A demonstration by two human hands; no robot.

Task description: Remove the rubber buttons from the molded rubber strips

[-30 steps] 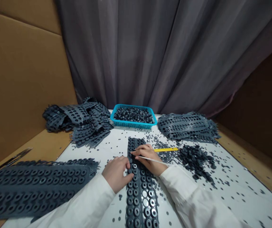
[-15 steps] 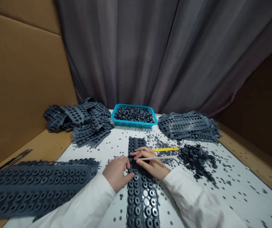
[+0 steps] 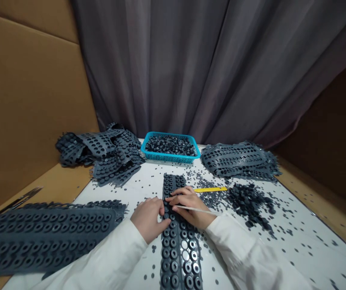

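Note:
A long dark grey rubber strip [image 3: 180, 249] with rows of ring-shaped washers lies lengthwise on the white table [image 3: 299, 249]. Some of its holes near my hands show bare table through them. My left hand [image 3: 148, 219] presses its fingertips against the strip's left edge. My right hand [image 3: 187, 207] lies over the strip's upper part, with a thin white stick [image 3: 195, 210] pinched in its fingers. The stick's tip is hidden by my fingers. White sleeves cover both forearms.
A blue plastic basket [image 3: 169, 158] of black rings stands at the far edge. Stacks of punched strips [image 3: 100, 155] [image 3: 236, 161] [image 3: 46, 237] lie left and right, with a heap of loose rings [image 3: 248, 203] and a yellow ruler [image 3: 210, 189]. Cardboard walls and a grey curtain surround the table.
My right hand has shifted slightly along the strip, and the stick has swung from nearly level to slanting down toward the right. My left hand has barely moved.

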